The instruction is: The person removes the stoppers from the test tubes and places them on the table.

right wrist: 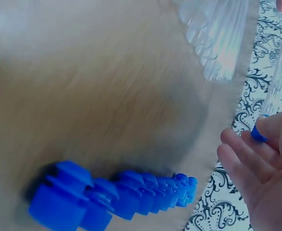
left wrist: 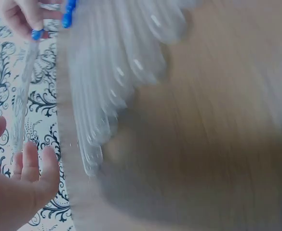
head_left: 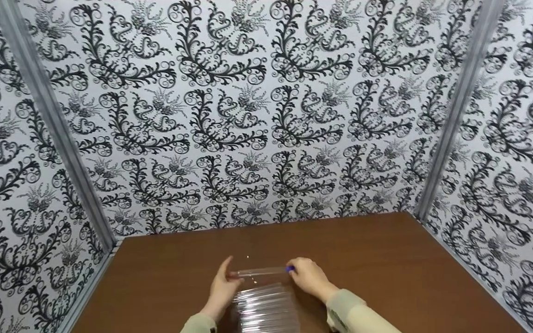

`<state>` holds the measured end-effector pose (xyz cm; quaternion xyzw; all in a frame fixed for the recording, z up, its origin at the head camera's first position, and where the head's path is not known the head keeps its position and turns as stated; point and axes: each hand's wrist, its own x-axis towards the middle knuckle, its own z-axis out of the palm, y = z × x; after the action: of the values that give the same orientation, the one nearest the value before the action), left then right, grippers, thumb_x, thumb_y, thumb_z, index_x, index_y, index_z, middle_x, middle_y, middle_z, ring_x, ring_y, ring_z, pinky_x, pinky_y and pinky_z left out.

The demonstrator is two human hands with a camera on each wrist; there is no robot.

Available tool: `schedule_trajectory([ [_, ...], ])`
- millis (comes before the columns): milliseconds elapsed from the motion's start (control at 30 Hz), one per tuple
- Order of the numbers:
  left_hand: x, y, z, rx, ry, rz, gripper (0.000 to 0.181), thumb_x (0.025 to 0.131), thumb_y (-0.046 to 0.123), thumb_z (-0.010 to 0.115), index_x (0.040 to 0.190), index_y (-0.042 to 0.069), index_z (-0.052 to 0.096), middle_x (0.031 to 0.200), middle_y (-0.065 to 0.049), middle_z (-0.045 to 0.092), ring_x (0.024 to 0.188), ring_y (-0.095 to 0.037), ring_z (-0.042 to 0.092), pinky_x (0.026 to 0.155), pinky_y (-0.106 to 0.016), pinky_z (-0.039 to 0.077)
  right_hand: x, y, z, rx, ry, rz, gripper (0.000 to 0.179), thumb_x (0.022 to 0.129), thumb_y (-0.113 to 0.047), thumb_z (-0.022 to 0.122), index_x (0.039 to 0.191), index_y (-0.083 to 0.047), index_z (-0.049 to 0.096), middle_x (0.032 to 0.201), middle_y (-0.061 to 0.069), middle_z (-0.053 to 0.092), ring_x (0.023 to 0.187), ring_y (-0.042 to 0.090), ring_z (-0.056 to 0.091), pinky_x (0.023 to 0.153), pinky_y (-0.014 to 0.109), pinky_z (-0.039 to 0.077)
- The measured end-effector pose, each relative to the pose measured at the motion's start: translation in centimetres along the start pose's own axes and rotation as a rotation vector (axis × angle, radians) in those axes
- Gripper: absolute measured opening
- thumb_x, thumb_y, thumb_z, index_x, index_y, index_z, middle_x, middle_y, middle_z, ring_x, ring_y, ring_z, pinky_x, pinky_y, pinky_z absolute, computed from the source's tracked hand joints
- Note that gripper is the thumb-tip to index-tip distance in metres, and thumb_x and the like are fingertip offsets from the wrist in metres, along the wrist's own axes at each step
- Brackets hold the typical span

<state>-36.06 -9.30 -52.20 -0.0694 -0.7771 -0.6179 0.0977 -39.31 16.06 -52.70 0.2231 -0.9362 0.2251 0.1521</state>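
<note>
A clear test tube [head_left: 263,272] is stretched level between the two hands above the table. Its blue cap [right wrist: 259,134] is pinched by the thumb and fingers of my right hand [head_left: 310,279]. At the tube's other end, my left hand [head_left: 222,286] has its fingers spread, the fingertips right at the tube's end [left wrist: 18,144] and the thumb apart. Just below the hands, a row of clear test tubes [head_left: 266,307] lies side by side on the table. In the right wrist view, several loose blue caps [right wrist: 131,192] stand in a line beside the right hand.
The brown wooden table [head_left: 178,263] carries everything. Patterned black-and-white walls [head_left: 257,115] rise behind it and on both sides, with grey metal posts [head_left: 456,111] at the corners.
</note>
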Motion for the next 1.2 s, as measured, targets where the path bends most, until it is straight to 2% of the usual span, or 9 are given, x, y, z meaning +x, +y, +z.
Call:
schedule_trajectory([
  [133, -0.3, 0.1, 0.2, -0.044, -0.032, -0.017, 0.049, 0.078, -0.008, 0.064, 0.124, -0.013, 0.051, 0.099, -0.023, 0.062, 0.084, -0.02, 0.058, 0.07, -0.03, 0.049, -0.4, 0.1, -0.6, -0.001, 0.025, -0.05, 0.011, 0.086, -0.004, 0.066, 0.097, -0.003, 0.07, 0.094, 0.008, 0.068, 0.089, 0.027, 0.066, 0.078, 0.04, 0.053],
  [233, -0.6, 0.2, 0.3, -0.012, -0.069, 0.005, 0.035, 0.077, -0.008, 0.065, 0.111, -0.014, 0.06, 0.102, -0.024, 0.065, 0.086, -0.019, 0.058, 0.073, -0.028, 0.047, -0.9, 0.3, -1.0, -0.005, 0.028, -0.063, 0.012, 0.085, -0.004, 0.067, 0.097, -0.003, 0.07, 0.094, 0.009, 0.069, 0.089, 0.028, 0.066, 0.079, 0.041, 0.053],
  [333, -0.7, 0.3, 0.4, 0.055, -0.071, 0.045, 0.029, 0.074, -0.007, 0.067, 0.102, -0.012, 0.065, 0.098, -0.022, 0.067, 0.084, -0.02, 0.058, 0.072, -0.028, 0.046, -1.2, 0.3, -1.4, -0.008, 0.025, -0.065, 0.014, 0.085, -0.004, 0.067, 0.098, -0.003, 0.07, 0.095, 0.008, 0.069, 0.09, 0.027, 0.065, 0.08, 0.041, 0.052],
  [500, -1.1, 0.5, 0.7, 0.276, -0.022, 0.177, 0.025, 0.068, -0.004, 0.071, 0.093, -0.002, 0.069, 0.085, -0.012, 0.065, 0.075, -0.017, 0.056, 0.068, -0.031, 0.046, -1.7, 0.1, -1.9, -0.011, 0.004, -0.065, 0.016, 0.084, -0.007, 0.067, 0.1, -0.005, 0.071, 0.098, 0.006, 0.069, 0.092, 0.026, 0.065, 0.081, 0.041, 0.052],
  [667, -2.2, 0.0, 0.7, 0.534, 0.024, 0.393, 0.027, 0.066, -0.005, 0.074, 0.089, 0.007, 0.066, 0.082, -0.001, 0.055, 0.069, -0.016, 0.054, 0.062, -0.034, 0.046, -2.3, -0.3, -1.8, 0.001, -0.04, -0.038, 0.018, 0.084, -0.011, 0.068, 0.102, -0.008, 0.072, 0.101, 0.005, 0.07, 0.093, 0.025, 0.066, 0.08, 0.041, 0.053],
  [767, -2.9, 0.0, 0.7, 0.683, 0.024, 0.499, 0.028, 0.068, -0.003, 0.076, 0.089, 0.011, 0.064, 0.084, 0.001, 0.056, 0.069, -0.019, 0.059, 0.06, -0.036, 0.049, -2.5, -0.2, -1.8, 0.022, -0.079, -0.031, 0.02, 0.085, -0.013, 0.069, 0.104, -0.008, 0.072, 0.101, 0.003, 0.069, 0.087, 0.017, 0.065, 0.074, 0.035, 0.053],
  [900, -3.1, 0.1, 0.8, 0.871, 0.048, 0.604, 0.029, 0.065, 0.004, 0.079, 0.087, 0.014, 0.064, 0.083, 0.002, 0.059, 0.071, -0.021, 0.063, 0.058, -0.037, 0.05, -2.7, 0.4, -2.1, 0.027, -0.105, -0.052, 0.021, 0.085, -0.013, 0.07, 0.105, -0.007, 0.072, 0.097, 0.0, 0.069, 0.079, 0.011, 0.064, 0.068, 0.03, 0.053],
  [1033, -2.9, 0.4, 0.9, 0.959, 0.104, 0.691, 0.03, 0.06, 0.006, 0.079, 0.084, 0.016, 0.063, 0.081, 0.003, 0.059, 0.067, -0.02, 0.061, 0.053, -0.036, 0.047, -2.8, 1.0, -2.3, 0.007, -0.085, -0.067, 0.017, 0.082, -0.014, 0.071, 0.098, -0.01, 0.074, 0.092, -0.002, 0.072, 0.08, 0.015, 0.066, 0.072, 0.035, 0.054],
  [1200, -3.0, 0.7, 0.9, 0.98, 0.109, 0.728, 0.031, 0.059, 0.006, 0.079, 0.084, 0.015, 0.065, 0.084, 0.003, 0.062, 0.067, -0.02, 0.061, 0.052, -0.035, 0.048, -2.8, 1.1, -2.4, 0.016, -0.088, -0.058, 0.015, 0.076, -0.013, 0.072, 0.091, -0.013, 0.075, 0.085, -0.006, 0.071, 0.074, 0.012, 0.063, 0.068, 0.033, 0.052],
])
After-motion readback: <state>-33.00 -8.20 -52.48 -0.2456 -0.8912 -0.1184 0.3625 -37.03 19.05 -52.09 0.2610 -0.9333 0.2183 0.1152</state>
